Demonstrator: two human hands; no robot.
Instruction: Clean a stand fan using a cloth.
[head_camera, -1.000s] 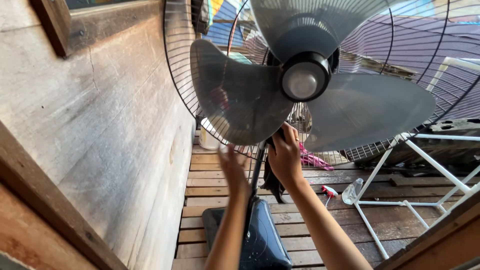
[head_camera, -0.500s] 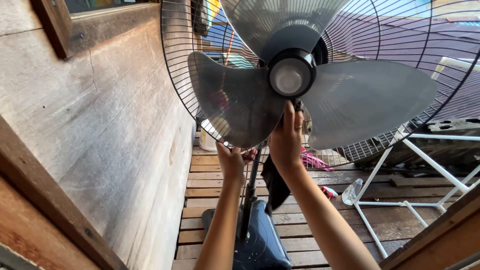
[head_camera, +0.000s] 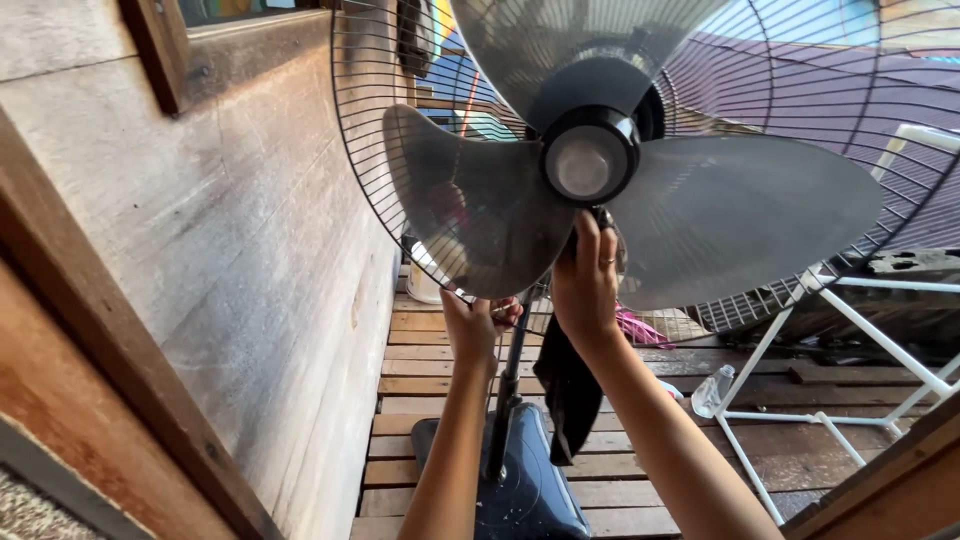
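Observation:
A standing fan fills the upper view, with three translucent grey blades (head_camera: 470, 205) on a black hub (head_camera: 588, 160) and a wire rear guard (head_camera: 390, 150) behind them. My left hand (head_camera: 474, 325) grips the lower edge of the left blade. My right hand (head_camera: 585, 280), a ring on one finger, presses a dark cloth (head_camera: 570, 395) up against the fan just below the hub; the cloth hangs down behind my wrist. The fan's pole (head_camera: 510, 385) runs down to a dark blue base (head_camera: 530, 490) on the plank floor.
A weathered wooden wall (head_camera: 230, 250) stands close on the left. A white metal frame (head_camera: 850, 330) stands on the right, with a plastic bottle (head_camera: 712, 390) on the planks beside it. A white bucket (head_camera: 425, 285) and pink cloth (head_camera: 640, 325) lie behind the fan.
My left hand rose from mid-air and took hold of the left blade's lower edge. My right hand moved up with the cloth to just under the hub.

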